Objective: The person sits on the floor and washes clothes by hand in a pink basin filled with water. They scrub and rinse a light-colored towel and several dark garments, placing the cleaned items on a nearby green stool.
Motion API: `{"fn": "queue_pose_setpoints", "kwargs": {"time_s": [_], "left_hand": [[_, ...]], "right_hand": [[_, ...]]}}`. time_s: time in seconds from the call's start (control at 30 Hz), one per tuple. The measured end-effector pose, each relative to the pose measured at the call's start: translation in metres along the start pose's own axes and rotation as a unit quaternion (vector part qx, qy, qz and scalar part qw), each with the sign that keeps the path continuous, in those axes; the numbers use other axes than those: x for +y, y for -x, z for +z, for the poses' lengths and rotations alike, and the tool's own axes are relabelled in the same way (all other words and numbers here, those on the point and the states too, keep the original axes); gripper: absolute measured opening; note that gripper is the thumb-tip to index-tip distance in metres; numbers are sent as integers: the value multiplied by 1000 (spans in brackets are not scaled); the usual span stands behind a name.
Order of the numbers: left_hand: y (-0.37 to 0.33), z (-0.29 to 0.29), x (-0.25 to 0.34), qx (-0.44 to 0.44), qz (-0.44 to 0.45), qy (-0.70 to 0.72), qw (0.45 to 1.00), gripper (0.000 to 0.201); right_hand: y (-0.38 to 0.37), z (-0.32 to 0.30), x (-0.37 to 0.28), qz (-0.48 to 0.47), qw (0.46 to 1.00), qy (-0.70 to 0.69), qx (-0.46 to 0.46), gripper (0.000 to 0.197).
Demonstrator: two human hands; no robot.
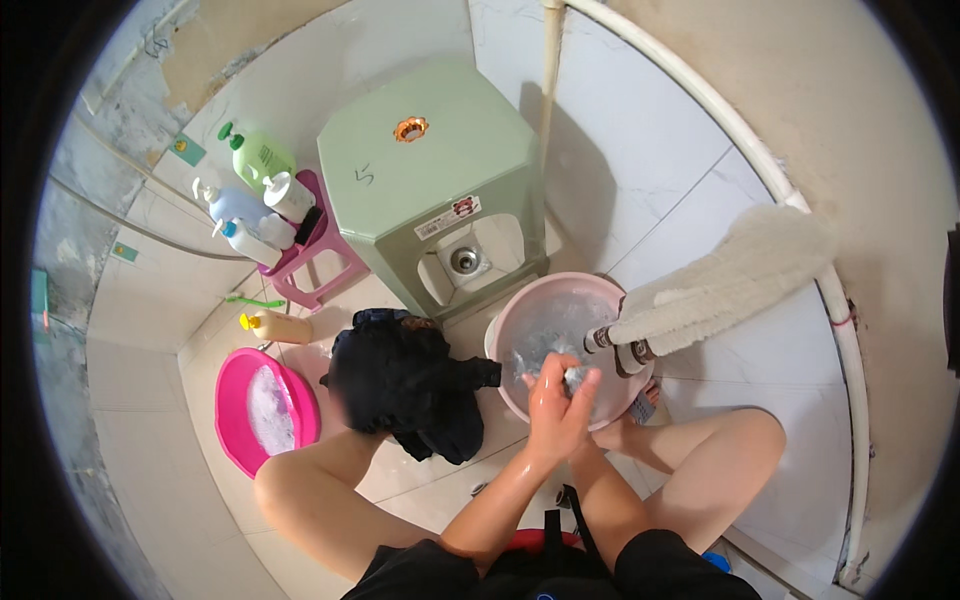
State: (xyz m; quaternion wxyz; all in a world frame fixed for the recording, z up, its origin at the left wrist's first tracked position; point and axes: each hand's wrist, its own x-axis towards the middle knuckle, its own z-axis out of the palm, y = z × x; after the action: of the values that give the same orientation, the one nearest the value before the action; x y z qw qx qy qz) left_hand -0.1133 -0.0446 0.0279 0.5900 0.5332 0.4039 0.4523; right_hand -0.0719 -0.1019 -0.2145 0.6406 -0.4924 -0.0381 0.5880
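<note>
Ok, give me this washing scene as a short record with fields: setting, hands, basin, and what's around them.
setting: tiled floor, person seated low, bare knees apart
left hand: wet, clasped with the other around a small grey cloth
right hand: wet, pressed on the same cloth
basin: pale pink basin with soapy water, below both hands
left of basin: dark clothes pile; bright pink basin with suds
behind: green plastic stool; bottles on a small pink stool
right: white mop head lying over the basin rim

Dark clothes crowd my left, a mop overhangs the basin on my right; floor beyond is open.
</note>
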Motion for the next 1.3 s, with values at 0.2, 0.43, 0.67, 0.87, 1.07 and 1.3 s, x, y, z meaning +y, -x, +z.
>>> {"fn": "queue_pose_setpoints", "kwargs": {"time_s": [0.2,0.43,0.67,0.87,1.07,1.3], "left_hand": [[1,-2,73,114,76,259,956,13],[-34,-19,-104,246,-86,-46,964,19],[47,-49,-273,144,-224,-170,949,46],[52,-20,-279,138,-310,-26,940,46],[53,-68,-314,256,-350,90,897,28],[36,-46,-237,218,-446,191,847,16]], "right_hand": [[-26,26,-80,-132,976,164,51,29],[-79,-65,-49,-216,837,379,331,24],[-20,-48,0,-54,628,772,78,33],[-62,-47,-40,215,551,804,-64,39],[32,102,-165,-74,636,767,-40,42],[95,131,-220,-149,697,697,79,39]]}}
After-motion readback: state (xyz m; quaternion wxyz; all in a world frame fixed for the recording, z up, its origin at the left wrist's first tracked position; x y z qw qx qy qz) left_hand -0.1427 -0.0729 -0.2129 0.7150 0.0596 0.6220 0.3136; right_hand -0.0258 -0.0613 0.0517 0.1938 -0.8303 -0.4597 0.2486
